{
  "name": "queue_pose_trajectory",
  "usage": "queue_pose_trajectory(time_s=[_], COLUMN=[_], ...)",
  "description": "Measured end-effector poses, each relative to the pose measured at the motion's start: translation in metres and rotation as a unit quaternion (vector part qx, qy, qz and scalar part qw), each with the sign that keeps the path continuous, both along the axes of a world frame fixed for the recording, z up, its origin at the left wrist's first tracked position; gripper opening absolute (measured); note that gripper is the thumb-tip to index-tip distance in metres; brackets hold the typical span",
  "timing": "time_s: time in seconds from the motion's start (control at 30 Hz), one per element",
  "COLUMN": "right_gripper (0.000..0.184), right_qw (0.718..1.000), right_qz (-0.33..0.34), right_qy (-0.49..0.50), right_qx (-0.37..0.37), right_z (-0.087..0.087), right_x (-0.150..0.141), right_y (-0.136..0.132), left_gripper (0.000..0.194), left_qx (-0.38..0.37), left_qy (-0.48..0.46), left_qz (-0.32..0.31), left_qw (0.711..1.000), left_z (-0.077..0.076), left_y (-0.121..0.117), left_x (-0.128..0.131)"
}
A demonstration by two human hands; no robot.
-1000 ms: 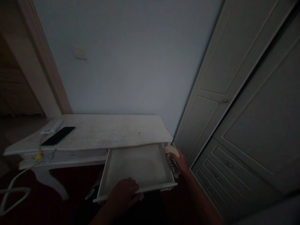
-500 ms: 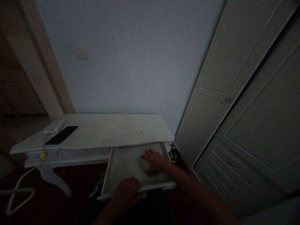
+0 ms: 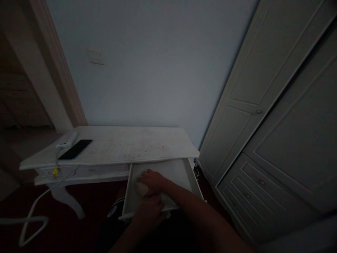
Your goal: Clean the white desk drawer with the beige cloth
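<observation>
An open white drawer (image 3: 181,170) sticks out from under a white desk (image 3: 123,144). My right hand (image 3: 154,181) is inside the drawer, pressed down on a pale cloth (image 3: 142,189) at its left side, fingers curled over it. My left hand (image 3: 149,212) grips the drawer's front edge. The room is dim and the cloth is partly hidden under my fingers.
A black phone (image 3: 76,149) and a white power bank (image 3: 67,139) lie at the desk's left end, with a white cable (image 3: 34,211) trailing to the floor. A tall wardrobe (image 3: 276,123) stands close on the right. A door frame (image 3: 56,70) rises at the left.
My right hand brought the cloth from beside the drawer's right side into the drawer, then slid it across to the left. My left hand stayed on the drawer front.
</observation>
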State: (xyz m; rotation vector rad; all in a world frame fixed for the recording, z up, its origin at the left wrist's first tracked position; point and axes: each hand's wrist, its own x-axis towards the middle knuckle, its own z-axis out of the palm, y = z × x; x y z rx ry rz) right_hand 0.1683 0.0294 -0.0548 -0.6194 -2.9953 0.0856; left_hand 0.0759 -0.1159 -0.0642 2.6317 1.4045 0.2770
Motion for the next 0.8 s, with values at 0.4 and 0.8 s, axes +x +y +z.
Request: queue_pose_trajectory(time_s=[0.4,0.8], right_gripper=[0.082,0.078], right_qw=[0.929,0.997], right_qz=[-0.354,-0.018], right_qy=[0.092,0.060], right_qx=[-0.055,-0.049], right_z=[0.009,-0.016], right_x=[0.125,-0.038], right_y=[0.030,-0.007], left_gripper=[0.026,0.025], left_qx=[-0.019,0.056], left_qy=[0.002,-0.010], left_qz=[-0.008,-0.015], left_qw=[1.000,0.998], left_z=[-0.004,-0.018], left_y=[-0.004,-0.001], left_x=[0.002,-0.003])
